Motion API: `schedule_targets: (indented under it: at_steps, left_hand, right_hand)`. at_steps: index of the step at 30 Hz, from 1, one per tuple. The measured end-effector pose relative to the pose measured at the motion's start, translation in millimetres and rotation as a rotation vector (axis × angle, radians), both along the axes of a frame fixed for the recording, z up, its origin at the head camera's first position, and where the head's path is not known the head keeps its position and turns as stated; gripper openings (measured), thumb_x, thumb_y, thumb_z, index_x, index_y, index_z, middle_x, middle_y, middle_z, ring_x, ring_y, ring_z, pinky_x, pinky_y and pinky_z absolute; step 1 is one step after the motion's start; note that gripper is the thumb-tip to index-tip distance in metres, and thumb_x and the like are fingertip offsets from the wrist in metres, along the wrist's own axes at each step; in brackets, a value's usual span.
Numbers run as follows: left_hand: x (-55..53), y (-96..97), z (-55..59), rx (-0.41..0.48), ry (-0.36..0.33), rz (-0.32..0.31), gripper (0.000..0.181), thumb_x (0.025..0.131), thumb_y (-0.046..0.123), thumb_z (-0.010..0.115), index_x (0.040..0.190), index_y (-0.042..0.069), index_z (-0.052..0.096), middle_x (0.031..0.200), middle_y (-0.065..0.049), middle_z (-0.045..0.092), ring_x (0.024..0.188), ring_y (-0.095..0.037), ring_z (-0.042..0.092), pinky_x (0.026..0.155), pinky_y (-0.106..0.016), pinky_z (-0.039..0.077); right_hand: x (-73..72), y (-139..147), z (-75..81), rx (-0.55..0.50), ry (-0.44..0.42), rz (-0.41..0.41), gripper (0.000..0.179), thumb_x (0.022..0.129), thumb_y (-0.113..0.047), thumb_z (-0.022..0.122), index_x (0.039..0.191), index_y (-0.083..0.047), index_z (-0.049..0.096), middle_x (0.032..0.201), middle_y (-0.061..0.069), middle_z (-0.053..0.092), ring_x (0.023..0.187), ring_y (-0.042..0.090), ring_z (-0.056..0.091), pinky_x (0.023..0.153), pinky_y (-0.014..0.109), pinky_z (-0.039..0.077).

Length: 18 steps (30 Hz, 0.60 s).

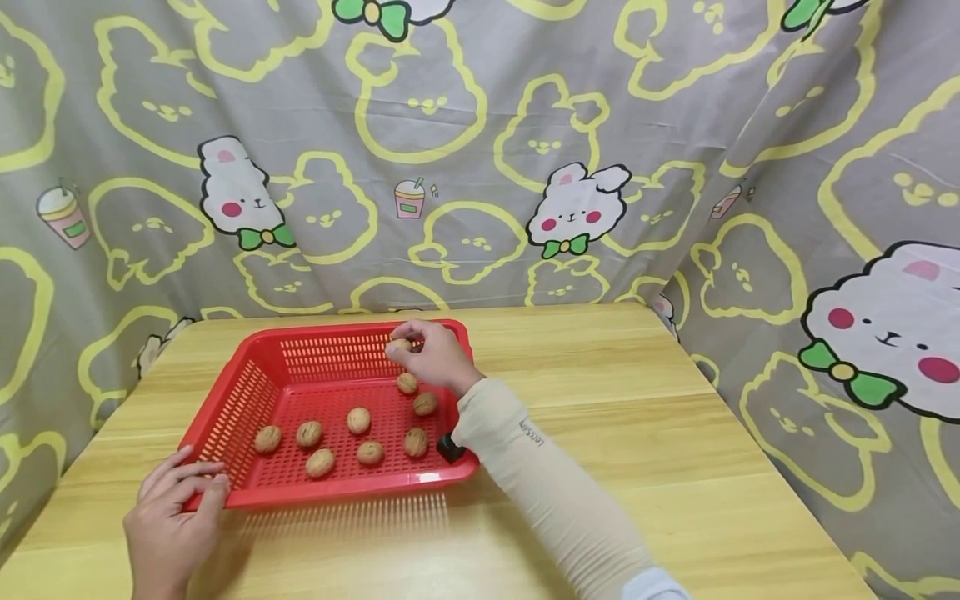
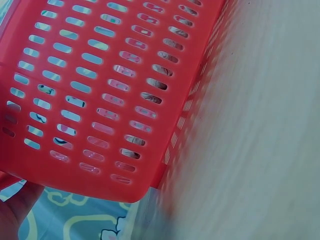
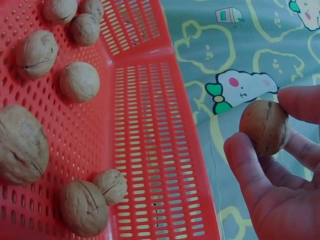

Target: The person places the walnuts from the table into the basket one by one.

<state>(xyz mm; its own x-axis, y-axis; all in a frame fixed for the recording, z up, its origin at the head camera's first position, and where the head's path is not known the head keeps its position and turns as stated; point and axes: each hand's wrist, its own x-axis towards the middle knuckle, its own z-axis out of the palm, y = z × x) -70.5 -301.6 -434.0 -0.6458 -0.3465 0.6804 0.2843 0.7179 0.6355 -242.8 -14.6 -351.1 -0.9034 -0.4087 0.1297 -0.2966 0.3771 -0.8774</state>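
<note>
My right hand pinches a brown walnut between thumb and fingers, above the back right part of the red plastic basket. In the right wrist view the held walnut is raised above the rim, apart from the other walnuts. Several walnuts lie scattered on the basket's perforated floor, among them one walnut near the middle and another walnut at the left. At the front left corner my left hand grips the basket's rim; the left wrist view shows only part of it beside the slotted wall.
The basket stands on a light wooden table, whose surface extends to its right and in front. Behind and at the sides hangs a grey curtain with cartoon prints. A small black object sits at the right rim, beside the right sleeve.
</note>
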Motion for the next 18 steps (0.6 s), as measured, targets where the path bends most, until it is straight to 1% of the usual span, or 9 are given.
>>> schedule_targets:
  at_steps: [2, 10, 15, 17, 18]
  left_hand:
    - [-0.2, 0.8, 1.1, 0.005, 0.006, -0.004, 0.018, 0.074, -0.004, 0.069, 0.057, 0.002, 0.065, 0.09, 0.039, 0.054, 0.114, 0.008, 0.048, 0.097, -0.012, 0.032]
    - [1.5, -1.6, 2.6, -0.028, -0.049, -0.041, 0.021, 0.074, -0.004, 0.07, 0.058, 0.008, 0.064, 0.093, 0.038, 0.054, 0.117, 0.009, 0.044, 0.098, -0.012, 0.029]
    - [-1.6, -4.2, 5.6, -0.065, -0.053, -0.098, 0.021, 0.074, -0.003, 0.072, 0.06, 0.011, 0.065, 0.094, 0.036, 0.055, 0.118, 0.008, 0.043, 0.099, -0.013, 0.028]
    - [-1.6, -4.2, 7.9, -0.084, -0.076, -0.104, 0.018, 0.074, -0.002, 0.074, 0.062, 0.01, 0.066, 0.092, 0.031, 0.058, 0.118, 0.01, 0.042, 0.098, -0.011, 0.028]
    - [-1.2, -3.8, 9.0, -0.098, -0.106, -0.095, 0.016, 0.075, 0.001, 0.074, 0.064, 0.01, 0.067, 0.091, 0.026, 0.062, 0.118, 0.013, 0.04, 0.098, -0.011, 0.027]
  right_hand:
    - [0.7, 1.2, 0.2, 0.019, 0.007, -0.003, 0.029, 0.092, -0.028, 0.066, 0.115, -0.01, 0.066, 0.099, -0.004, 0.064, 0.09, 0.011, 0.061, 0.077, 0.028, 0.051]
    - [0.6, 3.8, -0.7, 0.028, 0.01, -0.025, 0.026, 0.092, -0.025, 0.066, 0.112, -0.01, 0.066, 0.105, -0.002, 0.065, 0.089, 0.012, 0.062, 0.077, 0.028, 0.052]
    - [-0.3, 6.6, 2.8, -0.005, 0.023, -0.027, 0.023, 0.093, -0.025, 0.065, 0.11, -0.01, 0.065, 0.101, -0.002, 0.064, 0.087, 0.014, 0.061, 0.073, 0.028, 0.052]
    - [0.7, 8.8, 6.1, -0.018, 0.029, -0.026, 0.02, 0.093, -0.025, 0.065, 0.107, -0.012, 0.065, 0.098, -0.002, 0.064, 0.085, 0.015, 0.059, 0.072, 0.029, 0.051]
    - [1.5, 10.5, 7.9, -0.023, 0.034, -0.024, 0.019, 0.093, -0.025, 0.065, 0.107, -0.012, 0.065, 0.097, -0.002, 0.063, 0.084, 0.015, 0.058, 0.071, 0.029, 0.05]
